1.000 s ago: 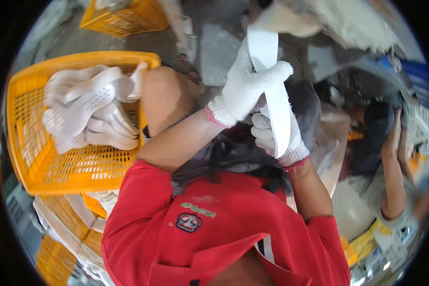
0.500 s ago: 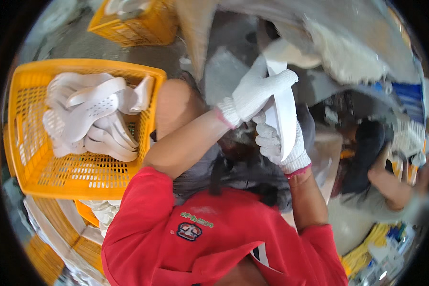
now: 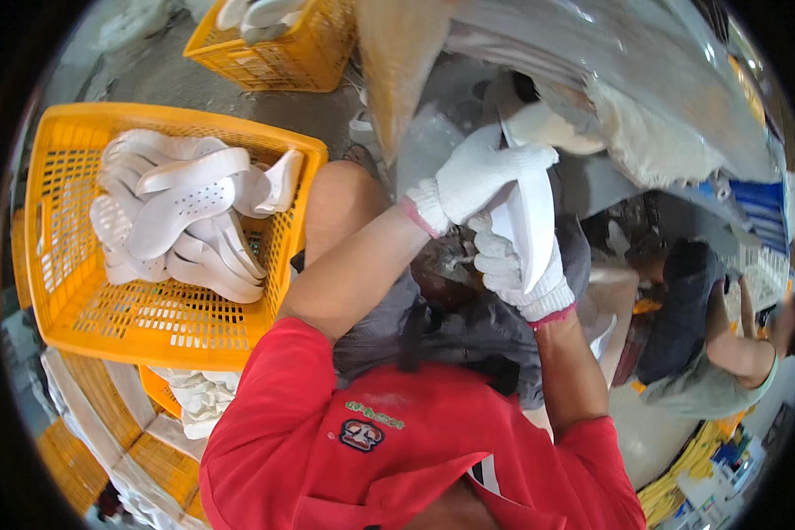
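My left hand point(image 3: 481, 177), in a white knit glove, is closed over the far end of a white foam clog point(image 3: 537, 225). Lower down, my right hand point(image 3: 526, 274), gloved the same way, grips the near end with its fingers curled round the side. The clog stands on edge, its smooth white side toward me and its inside mostly turned away or covered by my hands. Just beyond my left fingers is a pale rounded piece point(image 3: 552, 128), partly under a plastic sheet; whether the clog touches it I cannot tell.
On my left, a yellow perforated crate point(image 3: 177, 353) holds several white clogs point(image 3: 181, 212). Another yellow crate point(image 3: 300, 57) with shoes stands farther off. Cloudy plastic sheeting point(image 3: 627, 53) hangs ahead. A person point(image 3: 724, 353) sits to my right, near yellow material point(image 3: 680, 486).
The whole view has shifted slightly, with the crates now farther right in it. Both hands keep their hold on the clog, whose far end is now more covered by my left hand.
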`<state>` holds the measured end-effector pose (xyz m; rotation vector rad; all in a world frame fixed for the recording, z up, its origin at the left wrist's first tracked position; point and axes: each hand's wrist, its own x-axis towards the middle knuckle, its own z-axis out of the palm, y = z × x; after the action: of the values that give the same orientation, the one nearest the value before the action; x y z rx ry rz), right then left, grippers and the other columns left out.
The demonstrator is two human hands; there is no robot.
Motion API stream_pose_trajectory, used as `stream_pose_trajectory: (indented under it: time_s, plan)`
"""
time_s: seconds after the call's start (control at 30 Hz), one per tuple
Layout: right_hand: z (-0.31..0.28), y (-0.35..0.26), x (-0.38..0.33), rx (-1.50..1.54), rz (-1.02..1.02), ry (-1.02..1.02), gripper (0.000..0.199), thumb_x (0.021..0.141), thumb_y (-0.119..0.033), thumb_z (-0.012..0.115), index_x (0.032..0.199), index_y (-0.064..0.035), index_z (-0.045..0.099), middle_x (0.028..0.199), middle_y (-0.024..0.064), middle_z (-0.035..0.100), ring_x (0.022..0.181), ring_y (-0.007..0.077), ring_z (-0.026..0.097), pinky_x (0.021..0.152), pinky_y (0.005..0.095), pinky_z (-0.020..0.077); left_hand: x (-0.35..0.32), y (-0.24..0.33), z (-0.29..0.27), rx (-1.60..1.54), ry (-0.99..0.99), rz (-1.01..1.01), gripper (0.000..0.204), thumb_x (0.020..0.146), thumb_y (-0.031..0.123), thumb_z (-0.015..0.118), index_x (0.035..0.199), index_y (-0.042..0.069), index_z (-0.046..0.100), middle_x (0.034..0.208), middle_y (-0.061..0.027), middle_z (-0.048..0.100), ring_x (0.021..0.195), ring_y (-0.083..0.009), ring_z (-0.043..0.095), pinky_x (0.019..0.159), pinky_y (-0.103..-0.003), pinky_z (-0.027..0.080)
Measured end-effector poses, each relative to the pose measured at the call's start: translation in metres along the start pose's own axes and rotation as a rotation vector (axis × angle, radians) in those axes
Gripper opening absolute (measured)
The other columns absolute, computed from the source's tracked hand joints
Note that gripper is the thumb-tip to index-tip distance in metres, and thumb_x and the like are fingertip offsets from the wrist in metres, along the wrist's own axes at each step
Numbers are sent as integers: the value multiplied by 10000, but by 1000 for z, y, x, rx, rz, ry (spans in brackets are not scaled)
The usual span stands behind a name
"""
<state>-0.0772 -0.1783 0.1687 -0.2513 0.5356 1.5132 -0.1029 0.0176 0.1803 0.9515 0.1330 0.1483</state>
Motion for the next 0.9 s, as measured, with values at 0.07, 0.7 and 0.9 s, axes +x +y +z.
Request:
stream_pose_trajectory:
  time_s: [0.07, 0.7, 0.9]
  plan:
    - [-12, 13, -22, 10, -41, 67, 717, 1084, -623, 444, 1212, 66, 598, 762, 24, 512, 580, 168, 468, 459, 312, 356, -11, -14, 13, 60, -22, 126, 586, 968, 269, 817, 1405, -38, 574, 1234, -79, 695, 1122, -155, 663, 968, -319, 547]
    - [8, 67, -77, -1057, -756, 830, 467, 940, -223, 862, 1285, 28, 672, 1175, 91, 754, 1044, 177, 716, 919, 328, 583, -61, -26, 44, -333, 297, -343, 570, 1031, 247, 655, 1523, 9, 491, 1396, -168, 634, 1256, -270, 647, 1117, -420, 518]
    - [-7, 84, -95, -1478, -1023, 911, 670, 796, -185, 948, 1332, 31, 608, 1247, 126, 707, 1134, 217, 680, 993, 359, 553, -56, -60, 41, -635, 140, -109, 606, 1144, 540, 451, 1547, 90, 504, 1475, -91, 619, 1371, -257, 588, 1161, -426, 500]
